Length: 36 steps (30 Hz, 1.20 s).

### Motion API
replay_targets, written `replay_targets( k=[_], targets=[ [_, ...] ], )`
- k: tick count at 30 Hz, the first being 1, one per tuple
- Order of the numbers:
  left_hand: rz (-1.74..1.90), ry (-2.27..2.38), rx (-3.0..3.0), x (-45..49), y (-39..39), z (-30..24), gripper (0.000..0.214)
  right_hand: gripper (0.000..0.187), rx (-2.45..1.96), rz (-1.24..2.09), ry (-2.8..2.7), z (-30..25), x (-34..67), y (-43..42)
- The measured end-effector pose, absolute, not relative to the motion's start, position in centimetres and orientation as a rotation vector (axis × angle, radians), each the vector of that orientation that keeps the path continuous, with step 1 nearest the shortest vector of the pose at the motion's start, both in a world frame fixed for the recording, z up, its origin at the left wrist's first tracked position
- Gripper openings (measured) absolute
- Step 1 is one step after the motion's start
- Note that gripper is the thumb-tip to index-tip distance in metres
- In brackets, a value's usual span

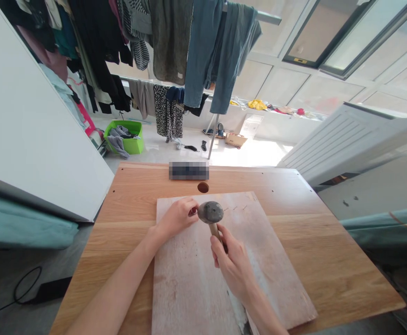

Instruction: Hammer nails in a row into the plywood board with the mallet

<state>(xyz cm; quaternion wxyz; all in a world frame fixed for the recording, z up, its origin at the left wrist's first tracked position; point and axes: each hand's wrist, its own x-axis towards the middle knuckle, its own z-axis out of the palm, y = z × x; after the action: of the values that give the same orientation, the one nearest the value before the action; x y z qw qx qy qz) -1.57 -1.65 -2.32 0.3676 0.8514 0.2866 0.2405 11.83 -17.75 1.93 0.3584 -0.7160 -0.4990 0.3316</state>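
My right hand [234, 260] grips the short handle of a hammer [211, 212] with a dark, rounded head. The head hovers in front of my left hand [179, 216], close to its fingertips. Those fingers are pinched together near the far edge of a worn wooden board [189, 284]; whatever they hold is hidden. To the right of the hammer head, a few thin nails [244, 207] stand up from the board in a row, leaning a little.
Beneath the board is a wooden table [301, 242] with a round hole [203, 187] and a blurred dark block [188, 170] near its far edge. Beyond are hanging clothes [203, 51] and a green basket [132, 139]. A white cabinet [39, 116] stands left.
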Motion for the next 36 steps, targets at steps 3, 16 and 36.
replay_targets(
  k=[3,16,36],
  targets=[
    [0.639,0.722,2.187,-1.5,-1.6,-2.6,0.023,0.031,-1.859,0.838,-1.302,1.6,11.9,-17.6],
    [0.624,0.713,2.213,-1.6,-1.5,-2.7,0.02,0.033,-1.866,0.843,-1.321,2.1,12.1,-17.2],
    [0.613,0.074,2.872,2.6,-10.4,-0.2,0.007,0.05,-2.06,0.695,-0.999,-1.2,19.3,-23.3]
  ],
)
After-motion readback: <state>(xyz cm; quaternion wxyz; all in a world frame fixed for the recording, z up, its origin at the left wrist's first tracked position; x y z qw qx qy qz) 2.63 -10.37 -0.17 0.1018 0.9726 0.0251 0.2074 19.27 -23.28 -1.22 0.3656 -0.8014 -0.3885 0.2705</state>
